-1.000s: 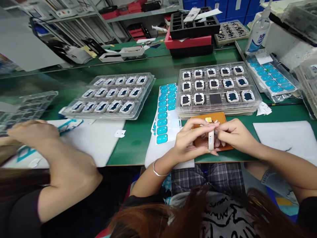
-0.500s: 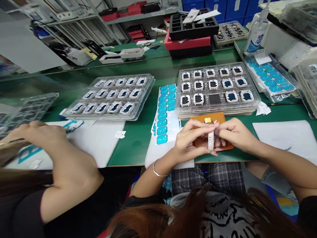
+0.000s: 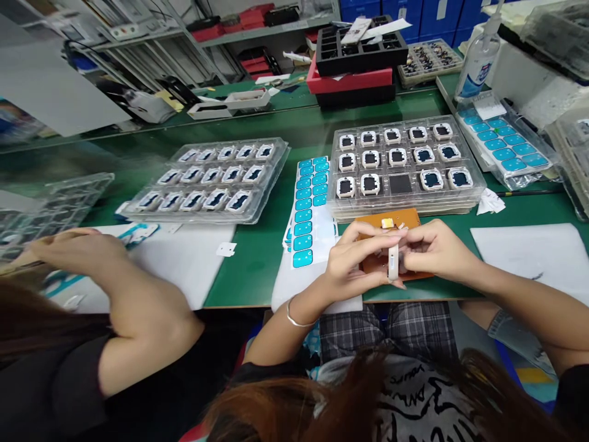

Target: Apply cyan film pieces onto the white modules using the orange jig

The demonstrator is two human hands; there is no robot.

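My left hand (image 3: pixel 352 261) grips a pale watch case (image 3: pixel 392 263) on edge, thumb below and fingers above. My right hand (image 3: pixel 430 248) is closed against the case's right side; its fingertips are partly hidden, and whether they pinch some small part I cannot make out. Under both hands lies an orange mat (image 3: pixel 411 216) with a small yellow-and-white piece (image 3: pixel 387 223) on it. Just beyond stands a stack of clear trays (image 3: pixel 359 209) carrying similar white watch cases (image 3: pixel 397 157); one front-row pocket (image 3: pixel 400 184) holds no case.
Sheets of blue stickers (image 3: pixel 302 228) lie left of my trays, over a white foam sheet (image 3: pixel 289 288). A co-worker's arm (image 3: pixel 142 307) reaches in at left, near another tray (image 3: pixel 207 178). At right are a pump bottle (image 3: pixel 479 64), bagged stickers (image 3: pixel 510 147) and crumpled paper (image 3: pixel 490 201).
The watch case has turned slightly in my left hand, and my right fingers have curled in closer to it. The co-worker's arm has shifted a little to the right.
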